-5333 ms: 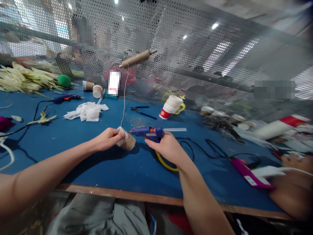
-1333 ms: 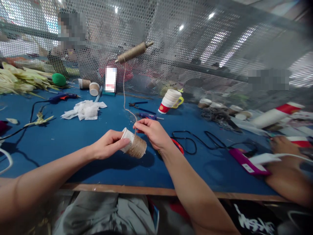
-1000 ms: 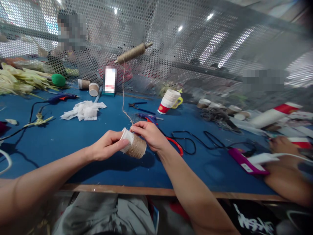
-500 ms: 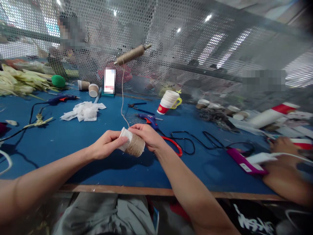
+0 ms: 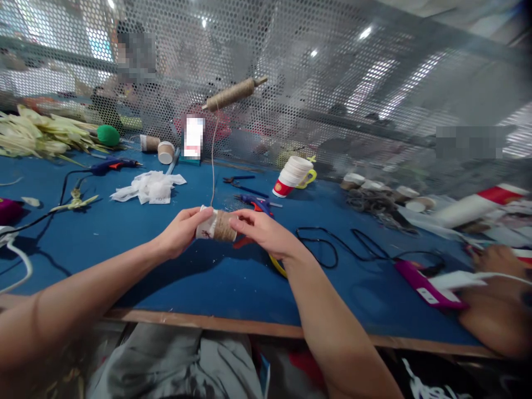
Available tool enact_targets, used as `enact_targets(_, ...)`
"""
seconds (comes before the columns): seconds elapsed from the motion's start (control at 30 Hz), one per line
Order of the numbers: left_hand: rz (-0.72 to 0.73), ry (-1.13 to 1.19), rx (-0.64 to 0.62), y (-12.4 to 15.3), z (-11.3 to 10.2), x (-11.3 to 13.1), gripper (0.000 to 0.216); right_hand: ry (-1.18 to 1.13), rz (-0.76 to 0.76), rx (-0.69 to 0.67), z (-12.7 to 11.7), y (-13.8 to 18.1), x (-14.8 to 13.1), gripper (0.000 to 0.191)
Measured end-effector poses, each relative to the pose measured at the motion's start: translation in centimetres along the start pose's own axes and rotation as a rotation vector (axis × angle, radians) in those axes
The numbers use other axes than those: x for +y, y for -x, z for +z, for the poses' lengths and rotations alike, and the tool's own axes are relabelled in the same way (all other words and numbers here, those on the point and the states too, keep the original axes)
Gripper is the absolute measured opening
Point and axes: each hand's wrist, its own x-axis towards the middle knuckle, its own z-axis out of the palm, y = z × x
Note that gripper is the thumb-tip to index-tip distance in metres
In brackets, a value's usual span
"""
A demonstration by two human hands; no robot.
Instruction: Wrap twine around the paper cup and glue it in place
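A white paper cup (image 5: pixel 204 228) lies nearly level between my hands above the blue table, part of its side wrapped in brown twine (image 5: pixel 223 226). My left hand (image 5: pixel 179 231) grips its bare white end, thumb on top. At the wrapped end, the fingers of my right hand (image 5: pixel 264 230) close round the cup. From the cup a strand of twine (image 5: pixel 213 160) runs up to a spool (image 5: pixel 231 95) mounted in front of the mesh screen. Behind my right hand is a blue glue gun (image 5: pixel 253 203), partly hidden.
Pliers (image 5: pixel 239 180) and stacked paper cups (image 5: pixel 294 174) stand beyond my hands. To the left are crumpled white material (image 5: pixel 147 187), another glue gun (image 5: pixel 114 165) and dried husks (image 5: pixel 37 133). A purple power strip (image 5: pixel 428 288) and another person's arm (image 5: pixel 494 310) are at the right.
The cup has turned from a slant to nearly level. My right hand has shifted from the strand at the cup's top to its wrapped end. The view has moved slightly.
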Motion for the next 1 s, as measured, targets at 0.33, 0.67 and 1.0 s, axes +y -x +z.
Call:
enact_targets(0.33, 0.084, -0.388, -0.059, 0.3, 0.0, 0.3, 0.040, -0.037, 0.014, 0.022, -0.1, -0.4, 0.3, 0.026)
enact_targets(0.67, 0.167, -0.465, -0.120, 0.5, 0.0, 0.5, 0.044, 0.076, -0.114, 0.044, -0.5, -0.2, 0.0, 0.035)
enact_targets(1.0, -0.038, 0.038, -0.080, -0.2, -0.4, 0.6, 0.022, 0.548, -0.465, 0.174, 0.5, 0.4, 0.6, 0.039)
